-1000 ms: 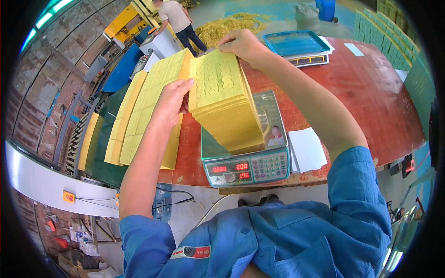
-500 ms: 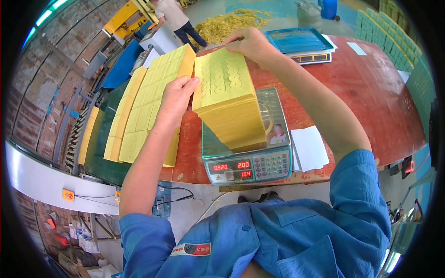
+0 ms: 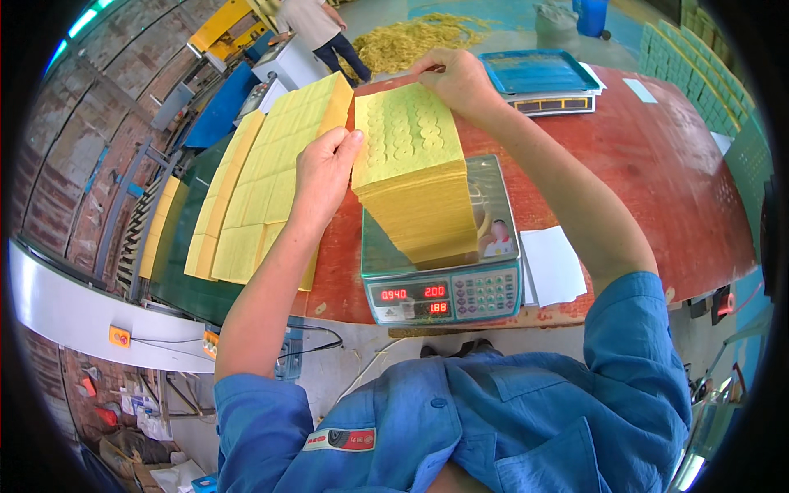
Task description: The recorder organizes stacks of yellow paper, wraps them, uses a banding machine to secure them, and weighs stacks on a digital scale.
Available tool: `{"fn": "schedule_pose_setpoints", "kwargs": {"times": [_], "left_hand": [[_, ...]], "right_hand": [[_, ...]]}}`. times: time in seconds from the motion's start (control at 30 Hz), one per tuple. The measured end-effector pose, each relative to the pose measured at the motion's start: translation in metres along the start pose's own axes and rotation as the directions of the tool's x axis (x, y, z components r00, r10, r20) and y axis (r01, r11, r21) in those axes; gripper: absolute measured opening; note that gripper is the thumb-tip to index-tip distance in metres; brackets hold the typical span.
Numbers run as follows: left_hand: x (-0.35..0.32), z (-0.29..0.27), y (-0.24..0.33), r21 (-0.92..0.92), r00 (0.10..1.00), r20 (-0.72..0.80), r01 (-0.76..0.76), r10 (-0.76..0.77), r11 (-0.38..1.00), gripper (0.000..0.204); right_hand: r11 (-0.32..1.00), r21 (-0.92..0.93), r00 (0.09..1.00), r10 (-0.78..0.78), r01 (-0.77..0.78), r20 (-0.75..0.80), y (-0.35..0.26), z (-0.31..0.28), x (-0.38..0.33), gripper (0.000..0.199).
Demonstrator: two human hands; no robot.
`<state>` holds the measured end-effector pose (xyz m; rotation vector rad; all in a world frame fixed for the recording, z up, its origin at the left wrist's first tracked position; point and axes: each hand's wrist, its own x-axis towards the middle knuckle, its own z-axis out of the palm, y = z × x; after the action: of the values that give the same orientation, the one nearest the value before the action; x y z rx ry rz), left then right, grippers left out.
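A tall stack of yellow paper, its top sheet pierced with rows of round cut-outs, stands on a digital scale with a lit red display. At the stack's left edge my left hand is closed, thumb pressed near the top sheets. My right hand reaches over to the far right corner, its thumb and fingers pinched there at the paper's edge. How many sheets each hand grips is hidden.
Rows of yellow paper bundles stand left of the scale on the red table. White sheets lie right of it. A second scale with a blue tray sits farther back. Beyond is a person near machines.
The stack's sides look more even, and a loose curved piece at its right side no longer shows. The red display figures have changed. Both hands remain at the stack's edges.
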<state>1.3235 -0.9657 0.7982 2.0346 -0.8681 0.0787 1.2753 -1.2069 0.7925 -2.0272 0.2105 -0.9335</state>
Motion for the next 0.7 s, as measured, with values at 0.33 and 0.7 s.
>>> {"fn": "schedule_pose_setpoints", "kwargs": {"times": [0.33, 0.7], "left_hand": [[-0.006, 0.004, -0.007, 0.099, 0.987, -0.081, -0.13, 0.138, 0.987, 0.04], [-0.084, -0.044, -0.059, -0.401, 0.933, -0.209, 0.192, -0.294, 0.895, 0.037]], "right_hand": [[0.998, 0.057, 0.999, 0.034, -0.033, -0.027, 0.005, 0.004, -0.014, 0.015], [0.856, 0.517, 0.953, 0.164, -0.009, -0.255, -0.014, -0.035, -0.134, 0.017]]}}
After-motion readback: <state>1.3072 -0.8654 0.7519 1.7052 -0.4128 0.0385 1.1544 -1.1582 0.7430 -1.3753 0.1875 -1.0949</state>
